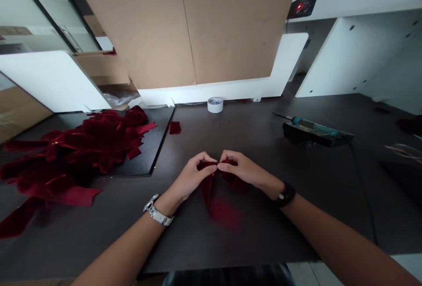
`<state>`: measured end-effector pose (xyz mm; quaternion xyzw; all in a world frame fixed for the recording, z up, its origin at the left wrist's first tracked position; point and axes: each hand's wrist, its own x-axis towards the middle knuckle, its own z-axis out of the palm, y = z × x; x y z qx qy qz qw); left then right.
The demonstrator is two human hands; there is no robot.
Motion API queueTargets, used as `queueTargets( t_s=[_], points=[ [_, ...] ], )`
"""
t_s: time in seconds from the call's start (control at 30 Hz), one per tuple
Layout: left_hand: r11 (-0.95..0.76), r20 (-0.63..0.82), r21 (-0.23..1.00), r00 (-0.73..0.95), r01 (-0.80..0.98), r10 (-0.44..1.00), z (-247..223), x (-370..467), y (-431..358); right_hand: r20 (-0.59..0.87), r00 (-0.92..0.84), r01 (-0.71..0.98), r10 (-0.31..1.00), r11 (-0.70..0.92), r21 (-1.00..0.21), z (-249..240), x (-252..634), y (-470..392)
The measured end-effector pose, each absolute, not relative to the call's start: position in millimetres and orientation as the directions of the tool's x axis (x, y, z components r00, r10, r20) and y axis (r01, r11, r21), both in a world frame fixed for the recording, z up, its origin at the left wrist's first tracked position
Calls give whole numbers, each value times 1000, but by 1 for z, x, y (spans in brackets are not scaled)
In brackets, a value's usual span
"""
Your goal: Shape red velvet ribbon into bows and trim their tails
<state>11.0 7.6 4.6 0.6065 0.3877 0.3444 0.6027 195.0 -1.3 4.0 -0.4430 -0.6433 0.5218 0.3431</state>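
Observation:
Both hands meet over the dark table and pinch one red velvet ribbon (207, 189). My left hand (194, 174) wears a silver watch at the wrist, its thumb and fingers closed on the ribbon. Thumb tip to thumb tip with it, my right hand (242, 168) is closed on the same ribbon and wears a black band. Loops of the ribbon hang below both hands, and its lower end is blurred. A small red velvet piece (175, 128) lies on the table beyond my left hand.
A pile of red velvet bows (95, 141) covers much of a black board (145, 163) at left. A white tape roll (215, 105) stands at the back. To the right, a soldering-iron-like tool (313, 126) rests on a black holder (308, 136), its cable trailing toward the front edge.

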Motion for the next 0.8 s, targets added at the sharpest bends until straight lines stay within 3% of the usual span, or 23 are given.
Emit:
queueTargets(
  t_s=[0.27,0.57,0.8],
  points=[
    [53,-55,998,437,17,898,7,15,5,-11,-404,-16,915,-19,-1000,-5,193,-2],
    [157,-113,984,402,-79,909,0,17,8,-34,-372,60,928,-13,-998,-5,194,-2],
    [212,-156,971,377,-113,913,-5,21,8,-39,-248,148,968,-2,-989,-3,203,6]
  ],
)
